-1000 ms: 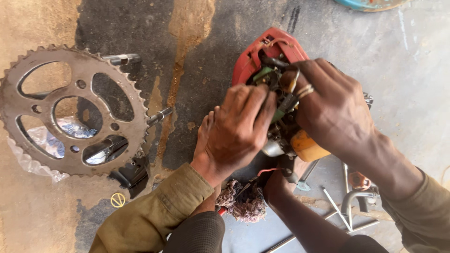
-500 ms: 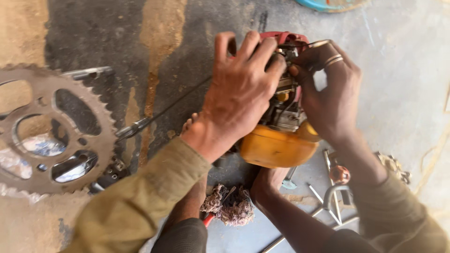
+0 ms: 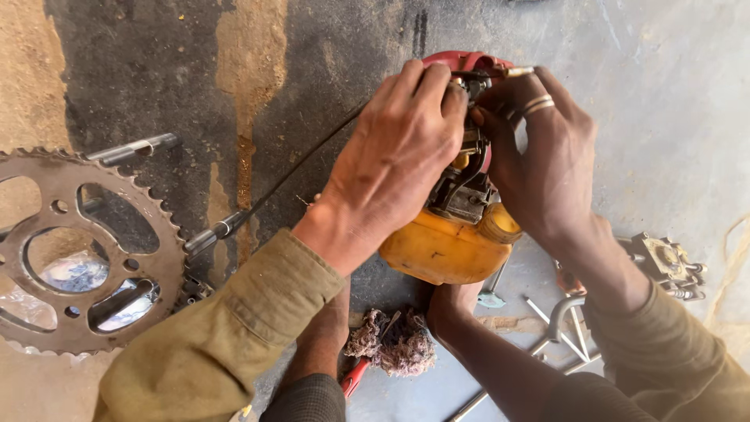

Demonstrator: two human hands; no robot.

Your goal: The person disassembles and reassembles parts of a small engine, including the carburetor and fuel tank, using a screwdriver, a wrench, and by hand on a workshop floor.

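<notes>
Left hand: the left hand lies flat over the small engine with red housing and yellow plastic tank, fingers curled onto its top, gripping it.
Right hand: the right hand, a ring on one finger, clasps the engine's far side, fingertips pinching a metal part.
Engine: between both palms, above the grey concrete floor.
Left of the left hand: large toothed steel sprocket, well apart.
Below the wrists: tangled wad of purple-grey rag.

Dull steel sprocket, glossy yellow plastic tank, rough concrete floor
</notes>
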